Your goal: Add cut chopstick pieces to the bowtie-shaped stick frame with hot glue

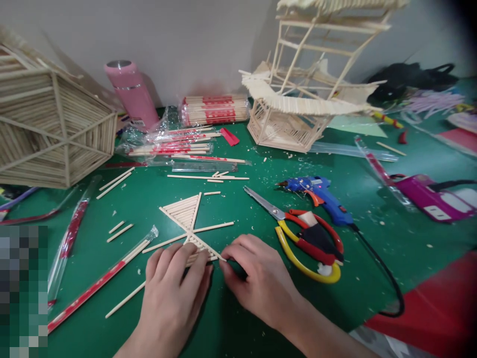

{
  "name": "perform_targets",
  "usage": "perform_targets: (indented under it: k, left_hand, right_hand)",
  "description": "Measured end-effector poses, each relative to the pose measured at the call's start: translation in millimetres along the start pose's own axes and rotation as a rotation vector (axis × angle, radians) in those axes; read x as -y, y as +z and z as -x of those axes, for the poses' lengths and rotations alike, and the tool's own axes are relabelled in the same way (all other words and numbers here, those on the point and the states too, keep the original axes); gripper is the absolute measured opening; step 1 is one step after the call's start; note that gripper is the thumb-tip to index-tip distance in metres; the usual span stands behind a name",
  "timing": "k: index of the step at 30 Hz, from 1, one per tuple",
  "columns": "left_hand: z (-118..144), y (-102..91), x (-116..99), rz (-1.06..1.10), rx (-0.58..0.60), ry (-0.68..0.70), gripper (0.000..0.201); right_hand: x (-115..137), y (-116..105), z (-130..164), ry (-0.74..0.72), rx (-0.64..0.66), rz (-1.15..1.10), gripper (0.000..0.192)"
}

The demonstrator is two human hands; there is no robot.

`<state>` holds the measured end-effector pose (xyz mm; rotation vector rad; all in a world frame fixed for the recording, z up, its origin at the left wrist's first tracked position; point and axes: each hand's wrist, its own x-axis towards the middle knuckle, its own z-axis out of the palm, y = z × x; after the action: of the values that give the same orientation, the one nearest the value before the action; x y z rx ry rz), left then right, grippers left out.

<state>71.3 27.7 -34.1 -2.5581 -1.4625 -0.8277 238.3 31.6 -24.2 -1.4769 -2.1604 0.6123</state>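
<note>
Our left hand (173,288) lies flat on the near end of the fan-shaped stick panel (185,219) on the green table (372,233); our right hand (261,278) pinches its stick tip. Light, stiff and likely brittle, it is best held by its edges. Its long axis runs away from us, the fan widening at the far end.

Red-and-yellow scissors (305,238) lay mid-table, a blue glue gun (320,195) just beyond them. A pink flask (132,94) stood at the green table's (372,219) far edge, beside a wrapped chopstick bundle (216,109). A stick tower (309,84) rose farther right; a stick panel (48,129) filled the far left corner.
</note>
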Motion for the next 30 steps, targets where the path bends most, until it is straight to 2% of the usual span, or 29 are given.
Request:
perform_targets:
  k: [7,13,15,20,27,30]
  left_hand:
    - [-10,-7.6,-3,-0.119,-0.077,0.121,0.023]
    - [-8,-9.9,-1,-0.069,-0.150,0.147,0.023]
    - [-5,-9.7,2,-0.050,-0.151,0.143,0.022]
    - [-5,-13.0,9,-0.096,-0.098,0.272,0.020]
    - [-9,-13.2,3,-0.060,-0.148,0.202,0.019]
    - [-9,-12.9,3,-0.058,-0.140,0.225,0.018]
  right_hand:
    - [9,-4,-2,-0.010,-0.131,-0.145,0.009]
    - [16,-4,-3,-0.048,-0.201,-0.214,0.008]
    - [17,-4,-3,-0.055,-0.214,-0.224,0.008]
    - [18,-3,-3,-0.064,-0.220,-0.242,0.008]
    - [18,-2,-3,-0.068,-0.237,-0.247,0.008]
    - [18,-1,-3,-0.066,-0.245,-0.246,0.007]
